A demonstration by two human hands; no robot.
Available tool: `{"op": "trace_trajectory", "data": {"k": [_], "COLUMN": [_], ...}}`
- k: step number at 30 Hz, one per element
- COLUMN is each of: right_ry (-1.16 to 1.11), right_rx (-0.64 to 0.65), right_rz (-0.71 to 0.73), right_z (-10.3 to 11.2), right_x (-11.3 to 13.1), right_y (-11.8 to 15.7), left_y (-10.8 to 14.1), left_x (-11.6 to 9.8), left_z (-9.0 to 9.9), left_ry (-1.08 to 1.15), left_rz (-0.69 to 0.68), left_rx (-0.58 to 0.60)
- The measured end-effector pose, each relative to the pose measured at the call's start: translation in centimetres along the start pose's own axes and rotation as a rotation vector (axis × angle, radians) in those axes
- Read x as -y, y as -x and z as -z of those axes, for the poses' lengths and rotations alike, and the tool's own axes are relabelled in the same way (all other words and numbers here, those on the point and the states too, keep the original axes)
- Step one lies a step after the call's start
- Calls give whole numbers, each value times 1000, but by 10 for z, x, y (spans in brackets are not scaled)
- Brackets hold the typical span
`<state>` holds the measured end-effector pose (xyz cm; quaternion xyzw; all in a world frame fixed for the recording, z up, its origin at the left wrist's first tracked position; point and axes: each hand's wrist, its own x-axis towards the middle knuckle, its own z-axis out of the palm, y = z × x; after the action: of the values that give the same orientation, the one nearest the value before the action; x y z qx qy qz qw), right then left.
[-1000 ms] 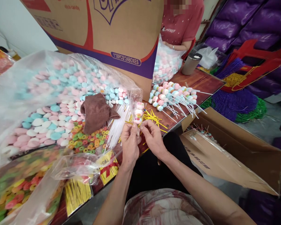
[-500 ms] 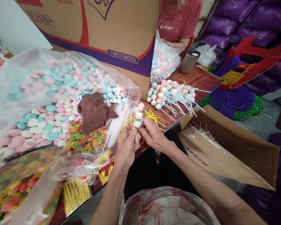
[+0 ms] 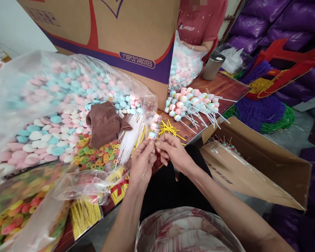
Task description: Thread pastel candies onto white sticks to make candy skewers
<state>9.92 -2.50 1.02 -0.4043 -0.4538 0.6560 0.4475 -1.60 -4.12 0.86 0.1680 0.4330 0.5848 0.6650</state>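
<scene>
- The bare left hand (image 3: pixel 143 159) pinched a pink, white and blue candy stack (image 3: pixel 154 128) at its base — the bare right hand (image 3: pixel 173 149) close beside.
- Thin yellow twist ties (image 3: pixel 170 130) lay scattered just beyond.

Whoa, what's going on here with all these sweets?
A person's left hand holds a colourful marshmallow stack near its lower end, and the fingertips of the right hand are there too. Yellow twist ties lie just beyond. Marshmallow skewers lie in a pile to the right. Across the table, another person is behind a bag of marshmallows.
</scene>
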Motion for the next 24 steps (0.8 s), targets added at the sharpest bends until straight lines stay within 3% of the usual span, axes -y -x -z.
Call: {"op": "trace_trajectory", "data": {"k": [2,7,10,13,17,21,24], "right_ry": [112,692,852,935,939,771,632], "right_rx": [-47,-109,-115,-153,-214,-236,-269], "right_rz": [139,676,797,853,847,737,604], "right_z": [2,19,26,26,19,15,19], "right_x": [-2,-7,-8,-6,-1,8,18], "right_y": [4,7,4,3,6,13,18], "left_y": [-2,-1,3,8,10,9,14], "left_x": [-4,-13,-13,-7,2,-3,-10], "left_z": [-1,-5,-9,-15,-24,-30,-29], "left_ry": [120,311,362,375,259,198,63], "left_rz": [121,324,398,382,217,152,-19], "left_rx": [11,23,-7,16,81,205,226]}}
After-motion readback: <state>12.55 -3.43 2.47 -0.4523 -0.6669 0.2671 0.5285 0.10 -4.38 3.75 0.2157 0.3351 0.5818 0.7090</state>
